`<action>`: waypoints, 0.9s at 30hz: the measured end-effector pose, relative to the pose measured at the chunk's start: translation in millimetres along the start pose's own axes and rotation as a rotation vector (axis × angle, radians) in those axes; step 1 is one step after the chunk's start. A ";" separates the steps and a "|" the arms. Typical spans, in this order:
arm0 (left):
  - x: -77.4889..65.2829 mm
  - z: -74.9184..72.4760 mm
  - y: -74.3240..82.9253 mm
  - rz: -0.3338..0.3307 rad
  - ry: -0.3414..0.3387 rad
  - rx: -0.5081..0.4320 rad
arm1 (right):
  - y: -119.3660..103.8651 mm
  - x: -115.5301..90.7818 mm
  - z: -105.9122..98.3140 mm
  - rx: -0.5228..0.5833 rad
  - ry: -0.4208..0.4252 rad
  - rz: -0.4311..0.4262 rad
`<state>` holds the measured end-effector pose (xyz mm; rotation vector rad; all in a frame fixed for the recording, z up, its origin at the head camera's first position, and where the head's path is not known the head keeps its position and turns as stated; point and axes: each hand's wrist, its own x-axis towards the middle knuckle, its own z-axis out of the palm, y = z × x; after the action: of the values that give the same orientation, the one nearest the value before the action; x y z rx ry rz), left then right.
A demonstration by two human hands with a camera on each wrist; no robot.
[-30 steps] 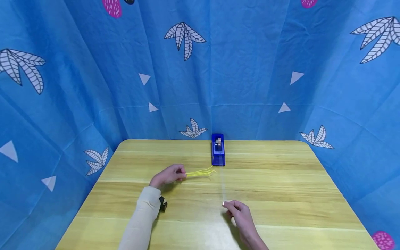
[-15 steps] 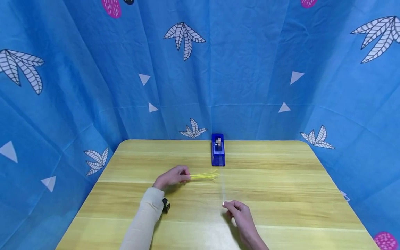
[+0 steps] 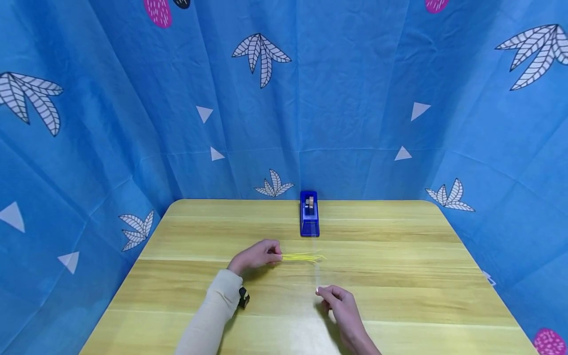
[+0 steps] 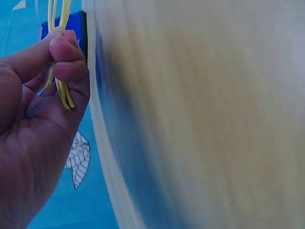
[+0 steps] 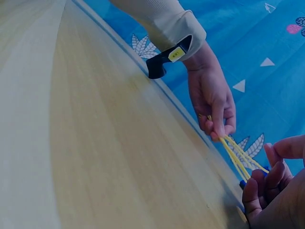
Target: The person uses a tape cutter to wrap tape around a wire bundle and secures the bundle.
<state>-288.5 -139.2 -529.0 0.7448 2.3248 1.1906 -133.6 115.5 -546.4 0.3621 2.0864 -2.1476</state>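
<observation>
My left hand (image 3: 259, 254) pinches a bundle of thin yellow strings (image 3: 299, 257) between thumb and fingers. In the left wrist view, short ends of the yellow strings (image 4: 66, 98) stick out below the fingers. The loose ends point right and cross the clear tape strip (image 3: 317, 276) in the head view. That strip runs from a blue tape dispenser (image 3: 303, 219) at the back of the table toward me. My right hand (image 3: 341, 310) pinches the strip's near end, where a small white spot shows at the fingertips.
The wooden table (image 3: 399, 281) has rounded far corners. A blue curtain (image 3: 350, 98) with leaf prints hangs along its back and sides. A black wrist camera (image 3: 244, 298) sits at the left sleeve.
My left hand has moved right and nearer to me with the yellow strings, whose free ends now overlap the tape strip. The right hand stays in place.
</observation>
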 end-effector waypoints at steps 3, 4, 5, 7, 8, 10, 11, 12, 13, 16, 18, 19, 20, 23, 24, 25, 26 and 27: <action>2.4 4.8 3.0 0.001 -0.001 -0.001 | 0.5 0.0 0.1 -0.003 0.003 -0.003; 3.2 6.2 3.9 0.000 -0.001 -0.001 | 0.4 0.0 0.2 -0.003 0.004 -0.003; 3.9 7.7 4.4 0.001 0.000 -0.001 | 0.4 0.0 0.4 -0.002 0.006 -0.004; 5.2 10.6 5.7 0.001 -0.001 -0.003 | 0.3 -0.2 0.6 -0.002 0.007 -0.007; 5.8 12.0 6.1 0.001 -0.004 -0.006 | 0.1 -0.2 0.8 -0.001 0.007 -0.008; 6.7 15.4 7.1 0.006 -0.009 -0.002 | 0.1 -0.4 0.9 0.002 0.006 -0.011; 7.0 17.1 8.2 0.008 -0.011 -0.001 | 0.3 -0.4 0.9 0.003 0.006 -0.012; 7.0 18.7 10.3 0.006 -0.013 0.000 | 0.7 -0.4 0.7 0.002 0.006 -0.013; 7.1 20.5 11.5 0.008 -0.017 -0.002 | 1.0 -0.4 0.7 0.003 0.006 -0.014; 7.0 25.3 16.4 0.010 -0.017 0.003 | 1.6 -0.4 0.8 0.000 0.007 -0.015; 6.4 27.7 19.9 0.009 -0.018 0.005 | 1.4 -0.2 1.2 0.001 0.008 -0.014; 6.3 28.9 21.0 0.011 -0.018 0.007 | 1.1 -0.2 1.5 0.003 0.008 -0.014; 6.1 30.1 22.7 0.012 -0.017 0.015 | 1.0 -0.1 1.7 0.003 0.008 -0.013; 5.5 34.1 28.2 0.021 -0.015 0.026 | 0.8 0.2 1.9 0.005 0.011 -0.012; 5.5 35.7 29.4 0.026 -0.013 0.029 | 0.9 0.3 1.9 0.004 0.011 -0.012; 5.6 37.1 30.6 0.033 -0.008 0.038 | 1.1 0.4 1.8 0.001 0.012 -0.012; 5.8 38.8 31.5 0.041 -0.005 0.040 | 1.4 0.6 1.6 -0.001 0.013 -0.013; 5.8 40.3 32.5 0.046 -0.003 0.039 | 1.6 0.9 1.6 -0.002 0.014 -0.013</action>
<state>-260.7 -95.3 -524.6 0.8172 2.3461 1.1658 -134.2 114.0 -548.2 0.3658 2.1044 -2.1560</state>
